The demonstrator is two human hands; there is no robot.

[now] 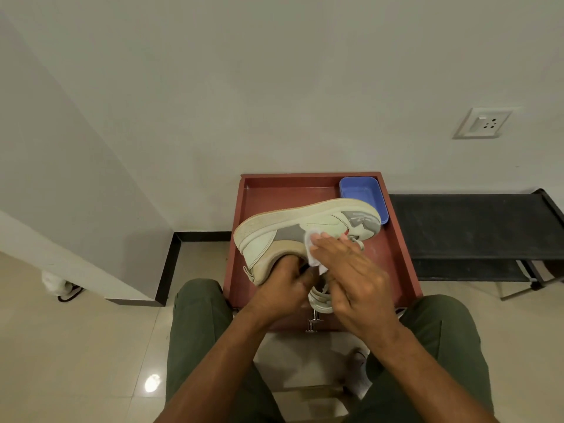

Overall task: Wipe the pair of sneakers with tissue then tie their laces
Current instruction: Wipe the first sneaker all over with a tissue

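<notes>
A pale green and grey sneaker (293, 227) is held on its side above a red-brown tray table (393, 245), sole turned away from me, toe to the right. My left hand (280, 288) reaches into its opening and grips it near the heel. My right hand (351, 270) presses a white tissue (311, 242) flat against the sneaker's side panel. Part of a second sneaker (320, 300) shows under my hands at the tray's near edge, mostly hidden. Its laces cannot be made out.
A blue plastic tray (366, 193) sits at the table's far right corner. A black bench (470, 227) stands to the right against the wall. A wall socket (482, 123) is above it. My knees in green trousers flank the table. White cloth (360, 383) lies on the floor between them.
</notes>
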